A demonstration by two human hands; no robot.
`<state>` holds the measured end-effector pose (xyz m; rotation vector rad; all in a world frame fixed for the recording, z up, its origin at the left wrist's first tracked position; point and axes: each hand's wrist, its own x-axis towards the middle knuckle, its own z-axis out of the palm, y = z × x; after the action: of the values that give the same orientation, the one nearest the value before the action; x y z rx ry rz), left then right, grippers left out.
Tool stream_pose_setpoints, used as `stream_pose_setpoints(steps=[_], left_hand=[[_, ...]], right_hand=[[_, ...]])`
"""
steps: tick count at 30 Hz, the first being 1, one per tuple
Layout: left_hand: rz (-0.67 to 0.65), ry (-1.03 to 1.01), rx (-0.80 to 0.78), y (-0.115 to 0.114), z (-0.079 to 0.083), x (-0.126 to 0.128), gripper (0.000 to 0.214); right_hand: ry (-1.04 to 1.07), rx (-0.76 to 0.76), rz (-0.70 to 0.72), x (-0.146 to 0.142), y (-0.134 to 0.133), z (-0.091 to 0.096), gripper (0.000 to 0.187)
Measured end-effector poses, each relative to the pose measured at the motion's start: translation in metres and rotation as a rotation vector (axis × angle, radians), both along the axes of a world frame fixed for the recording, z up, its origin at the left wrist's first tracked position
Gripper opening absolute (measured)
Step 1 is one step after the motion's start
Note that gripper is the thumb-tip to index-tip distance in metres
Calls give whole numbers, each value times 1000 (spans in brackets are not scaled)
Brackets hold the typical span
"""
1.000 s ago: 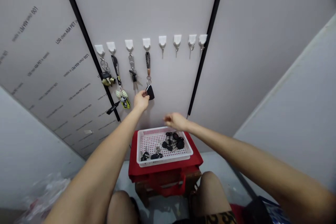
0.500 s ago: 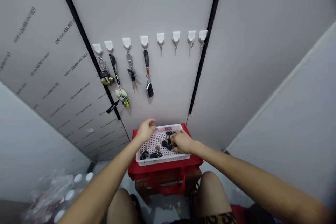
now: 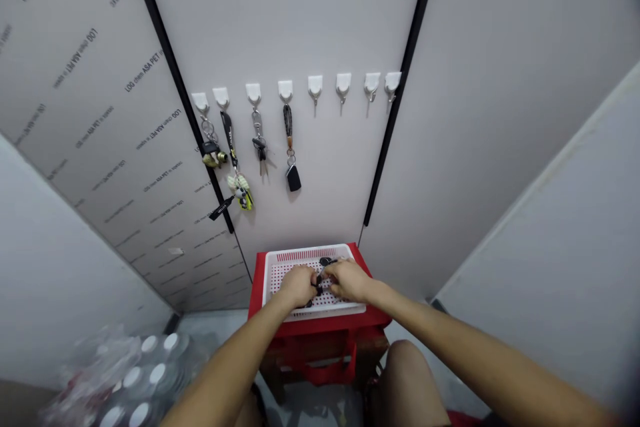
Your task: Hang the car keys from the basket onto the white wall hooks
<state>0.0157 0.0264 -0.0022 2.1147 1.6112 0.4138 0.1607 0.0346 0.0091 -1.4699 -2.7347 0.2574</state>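
1. Black-headed keys (image 3: pixel 318 285) lie in a small cluster on the tray floor, mostly hidden beneath my hands. Another black key head (image 3: pixel 327 261) shows just beyond my right fingertips.
2. My left hand (image 3: pixel 299 285) and right hand (image 3: pixel 349 280) sit close together over the cluster, almost touching. My left fingers (image 3: pixel 313 276) and right fingers (image 3: pixel 331 272) curl down towards the keys rather than spreading. I can't tell whether they're pinching one.
3. Around the keys is a rectangular white perforated plastic tray (image 3: pixel 310 254). It rests on a red fabric bag (image 3: pixel 257 297) with a red loop handle (image 3: pixel 330 373), on top of a wooden stool (image 3: pixel 376 347).
4. Ahead of me, on a pale grey board (image 3: pixel 320 27), runs a row of eight white adhesive hooks (image 3: pixel 285 89). The four on the left hold key sets, including a black braided strap with a black fob (image 3: pixel 293 178) and a yellow-and-white charm (image 3: pixel 241 191).
5. A grey panel (image 3: pixel 100 147) beside the board repeats the printed words "LOG then ASA PET" (image 3: pixel 144 71). A small black tag (image 3: pixel 221 208) has white lettering too small for me to read.
6. Down to my left sit plastic-wrapped bottles (image 3: pixel 140 373).
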Motion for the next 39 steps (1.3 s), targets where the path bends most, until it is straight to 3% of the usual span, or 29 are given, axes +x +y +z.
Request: stream_pose_setpoints(steps=[5, 10, 15, 22, 27, 32, 35, 39], left_hand=[[72, -306, -214, 7, 9, -12, 4], [73, -479, -157, 17, 33, -20, 12], [54, -639, -175, 26, 57, -20, 11], [84, -797, -175, 23, 90, -10, 7], [84, -858, -125, 28, 108, -5, 7], [110, -884, -19, 40, 130, 3, 9], [127, -919, -6, 43, 147, 9, 6], [128, -1032, -31, 47, 177, 15, 15]], right_hand=[[294, -46, -5, -2, 2, 2, 26], [673, -167, 14, -13, 1, 18, 20], [786, -268, -55, -17, 2, 35, 26], [866, 76, -218, -17, 13, 57, 18], [999, -43, -156, -22, 20, 75, 12], [1128, -89, -245, -26, 31, 95, 14], [1098, 35, -254, -26, 41, 118, 14], [1073, 286, -300, -25, 60, 166, 15]])
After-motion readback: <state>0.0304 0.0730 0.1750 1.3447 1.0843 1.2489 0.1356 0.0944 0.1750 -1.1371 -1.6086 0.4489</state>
